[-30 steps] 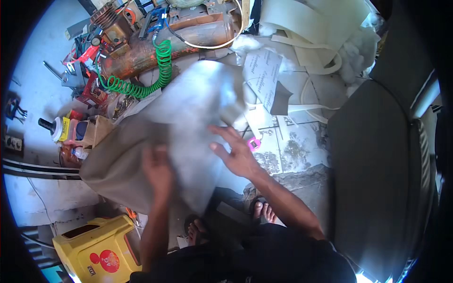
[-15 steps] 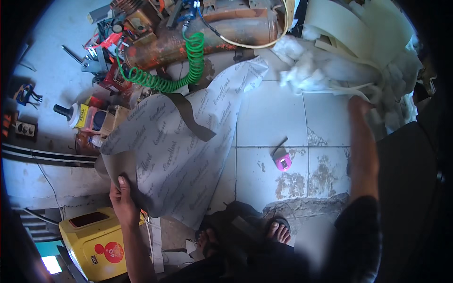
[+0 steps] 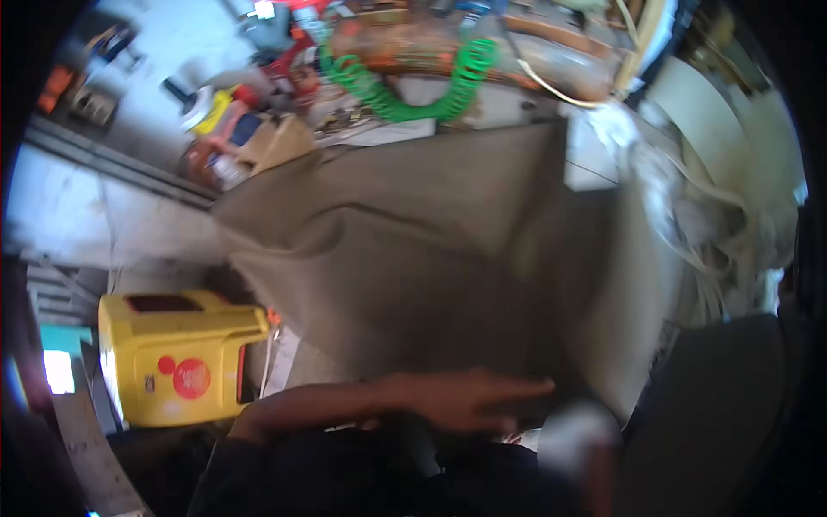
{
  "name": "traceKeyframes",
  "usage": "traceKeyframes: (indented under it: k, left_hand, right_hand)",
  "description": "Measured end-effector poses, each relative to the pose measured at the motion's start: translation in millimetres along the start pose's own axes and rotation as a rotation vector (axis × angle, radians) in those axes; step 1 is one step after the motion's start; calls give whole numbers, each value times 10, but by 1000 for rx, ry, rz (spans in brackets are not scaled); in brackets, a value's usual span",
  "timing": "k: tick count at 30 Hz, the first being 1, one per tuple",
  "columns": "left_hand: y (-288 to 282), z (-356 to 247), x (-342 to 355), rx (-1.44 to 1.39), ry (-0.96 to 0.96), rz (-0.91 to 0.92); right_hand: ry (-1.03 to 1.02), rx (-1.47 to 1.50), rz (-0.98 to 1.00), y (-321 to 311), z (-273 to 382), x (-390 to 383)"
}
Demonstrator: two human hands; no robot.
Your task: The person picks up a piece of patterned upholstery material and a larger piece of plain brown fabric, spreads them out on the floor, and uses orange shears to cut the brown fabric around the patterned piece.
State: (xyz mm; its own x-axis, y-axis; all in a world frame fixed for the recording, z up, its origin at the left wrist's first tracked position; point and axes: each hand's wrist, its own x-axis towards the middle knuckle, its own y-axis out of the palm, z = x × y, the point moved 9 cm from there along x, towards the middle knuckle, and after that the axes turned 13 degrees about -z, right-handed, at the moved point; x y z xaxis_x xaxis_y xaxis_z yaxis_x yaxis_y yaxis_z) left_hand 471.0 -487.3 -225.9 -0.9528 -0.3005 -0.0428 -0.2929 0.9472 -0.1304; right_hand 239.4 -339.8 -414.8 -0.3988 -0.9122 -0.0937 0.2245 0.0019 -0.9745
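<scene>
Loosely, the left hand points rightward, fingers parted and empty; the right hand is too blurred to read.
Beyond, the brown leatherette sheet spreads toward the green coiled air hose, probably light and floppy, best taken by opposite edges.

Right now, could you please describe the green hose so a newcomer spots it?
Find the large brown sheet spread across the middle. Just beyond its top edge, by the rusty tank, the hose sags like a U, its bright green coils unlike anything nearby.
</scene>
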Motion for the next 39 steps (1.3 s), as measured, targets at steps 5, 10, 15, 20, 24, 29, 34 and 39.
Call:
traceKeyframes:
  k: [5,10,15,20,24,29,34,39]
  left_hand:
    - [-2387,1210,-1290,398,-436,-1161]
    - [-4006,1170,-3874,1278,-870,-2222]
    - [-3635,1256,-2617,827,-322,-1245]
    - [-2500,1381,-1930,1051,-125,-709]
    - [-3653,1926,-2967,817,-462,-1549]
    - [-3989,2647,-3605,974,-917,-1121]
    - [-4088,2849,-4073,943,-809,-1360]
    - [-3745,2880,-3495,1457,-562,-1012]
  right_hand:
    - [352,-128,67,-140,-817,-970]
    - [428,-101,30,348,-1197,-1583]
    - [346,135,-25,481,-913,-1590]
    - [185,297,-73,390,-718,-1310]
    - [38,473,-181,259,-850,-1288]
    - [707,-263,206,-33,-568,-1754]
    - [515,173,5,-666,330,-1927]
    - [889,188,-176,-831,417,-3076]
